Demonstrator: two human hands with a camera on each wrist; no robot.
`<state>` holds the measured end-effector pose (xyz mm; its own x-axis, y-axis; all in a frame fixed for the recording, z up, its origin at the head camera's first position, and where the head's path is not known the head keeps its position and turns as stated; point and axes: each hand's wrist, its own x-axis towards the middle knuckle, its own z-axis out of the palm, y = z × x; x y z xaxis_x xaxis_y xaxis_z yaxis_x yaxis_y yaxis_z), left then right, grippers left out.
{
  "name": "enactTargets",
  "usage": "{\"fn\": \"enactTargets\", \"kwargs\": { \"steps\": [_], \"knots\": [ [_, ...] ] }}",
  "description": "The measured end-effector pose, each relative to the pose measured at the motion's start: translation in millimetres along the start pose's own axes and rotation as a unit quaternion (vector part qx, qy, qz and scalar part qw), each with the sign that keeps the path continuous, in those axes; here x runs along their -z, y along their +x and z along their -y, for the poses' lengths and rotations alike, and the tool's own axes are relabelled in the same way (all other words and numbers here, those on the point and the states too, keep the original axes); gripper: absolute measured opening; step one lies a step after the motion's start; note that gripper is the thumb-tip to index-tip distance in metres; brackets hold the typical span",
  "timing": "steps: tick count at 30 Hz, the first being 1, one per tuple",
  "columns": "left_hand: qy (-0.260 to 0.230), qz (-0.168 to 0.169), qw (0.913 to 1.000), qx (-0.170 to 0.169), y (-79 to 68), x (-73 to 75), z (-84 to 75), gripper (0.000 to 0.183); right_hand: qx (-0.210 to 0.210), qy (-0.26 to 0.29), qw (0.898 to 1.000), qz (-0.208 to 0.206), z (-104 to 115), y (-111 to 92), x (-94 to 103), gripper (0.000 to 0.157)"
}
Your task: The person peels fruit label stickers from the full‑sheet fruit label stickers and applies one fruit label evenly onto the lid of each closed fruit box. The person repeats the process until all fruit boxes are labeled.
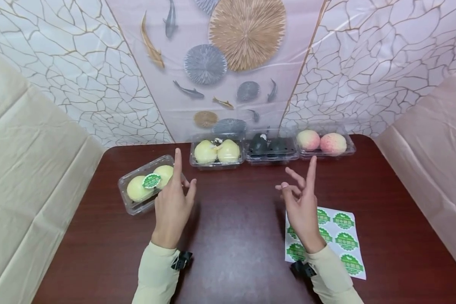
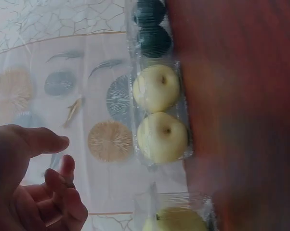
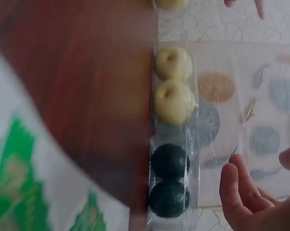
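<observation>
My left hand [image 1: 172,213] is raised above the table, index finger pointing forward and thumb held apart, with nothing in it. Just left of it, a clear plastic box [image 1: 131,205] of two pale yellow pears carries a round green-and-white sticker [image 1: 151,180] across its lid. My right hand [image 1: 303,211] also hovers with its index finger extended and the other fingers loosely bent, holding nothing. Beneath it lies a white sheet [image 1: 359,270] of round green stickers [image 1: 346,241], partly covered by the hand and sleeve. In the left wrist view, the left hand's [image 2: 36,187] fingers are relaxed.
Along the table's [image 1: 232,253] back edge stand a clear box of two pale pears [image 1: 228,151], a box of dark green fruits [image 1: 259,144] and a box of pink-and-cream peaches [image 1: 333,144]. A patterned cloth [image 1: 137,93] hangs behind them.
</observation>
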<state>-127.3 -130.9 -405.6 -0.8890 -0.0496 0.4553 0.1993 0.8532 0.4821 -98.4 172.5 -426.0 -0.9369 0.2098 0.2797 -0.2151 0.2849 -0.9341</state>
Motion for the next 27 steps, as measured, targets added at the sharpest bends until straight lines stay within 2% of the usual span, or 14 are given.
{"fn": "enactTargets", "kwargs": {
  "steps": [3, 6, 8, 11, 14, 16, 18, 21, 24, 27],
  "knots": [
    [-0.003, -0.004, 1.0, 0.004, 5.2, -3.6, 2.2, 0.095, 0.015, 0.009, 1.0, -0.006, -0.4, 5.5, -16.4, 0.099],
    [-0.006, 0.016, 0.9998, 0.009, 14.0, -12.7, 5.2, 0.09, -0.013, 0.013, 1.0, 0.012, -5.0, 13.0, -36.8, 0.099],
    [-0.011, 0.033, 0.9994, 0.008, 21.6, -23.0, 7.9, 0.086, -0.045, 0.007, 0.998, 0.033, -8.7, 18.6, -51.8, 0.09],
    [-0.012, 0.043, 0.999, 0.005, 33.2, -38.6, 12.9, 0.078, -0.103, 0.016, 0.993, 0.061, -14.4, 27.9, -76.9, 0.062],
    [-0.005, 0.018, 0.9998, -0.006, 41.6, -48.6, 18.8, 0.058, -0.173, 0.065, 0.98, 0.079, -19.2, 36.1, -98.3, 0.04],
    [0.015, -0.021, 0.9995, -0.017, 44.7, -49.8, 23.9, 0.04, -0.219, 0.119, 0.965, 0.079, -23.1, 40.0, -110.2, 0.04],
    [0.047, -0.054, 0.9973, -0.015, 46.1, -49.0, 30.5, 0.029, -0.257, 0.164, 0.95, 0.068, -26.7, 43.1, -120.1, 0.046],
    [0.113, -0.063, 0.9914, 0.021, 46.9, -46.2, 39.8, 0.034, -0.284, 0.211, 0.935, 0.039, -30.5, 48.9, -131.2, 0.055],
    [0.149, -0.026, 0.9861, 0.07, 47.5, -46.0, 47.4, 0.05, -0.294, 0.227, 0.928, 0.006, -31.3, 56.5, -138.4, 0.056],
    [0.159, 0.012, 0.9824, 0.097, 50.1, -47.2, 52.9, 0.062, -0.293, 0.243, 0.925, -0.016, -30.7, 64.7, -143.9, 0.049]
  ]
}}
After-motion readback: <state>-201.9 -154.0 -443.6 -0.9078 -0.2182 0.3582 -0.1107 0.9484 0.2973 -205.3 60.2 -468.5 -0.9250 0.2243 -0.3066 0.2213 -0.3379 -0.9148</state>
